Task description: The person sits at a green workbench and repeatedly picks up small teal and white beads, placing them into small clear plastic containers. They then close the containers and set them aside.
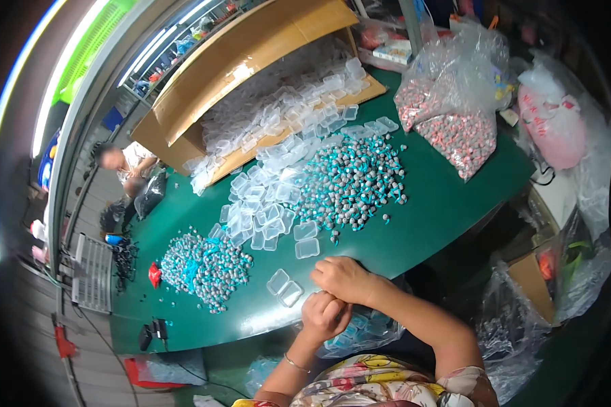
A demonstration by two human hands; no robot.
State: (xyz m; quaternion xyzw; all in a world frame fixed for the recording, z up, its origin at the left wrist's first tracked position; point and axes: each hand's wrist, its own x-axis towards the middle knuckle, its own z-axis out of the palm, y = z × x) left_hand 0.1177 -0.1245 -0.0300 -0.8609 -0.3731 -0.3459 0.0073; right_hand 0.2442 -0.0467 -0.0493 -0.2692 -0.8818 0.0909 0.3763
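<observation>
At the table's front edge my left hand (pixel 326 316) is closed, its fingers curled in. Just above it my right hand (pixel 342 279), also closed, presses against it. Whatever they may hold is hidden by the fingers. Left of my hands lies an opened clear plastic case (pixel 285 288), its two halves flat on the table. A second opened clear case (pixel 307 239) rests beyond my right hand. Farther off spreads a pile of small grey pieces with turquoise parts (pixel 360 178), and a similar grey and light-blue pile (pixel 207 268) sits to the left.
A tipped cardboard box (pixel 251 51) spills many clear cases (pixel 258 210) onto the green table (pixel 434 224). Clear bags of pink and grey pieces (pixel 458 139) stand at the far right. A small black object (pixel 154 332) lies near the left edge. Another person (pixel 132 163) sits beyond the table.
</observation>
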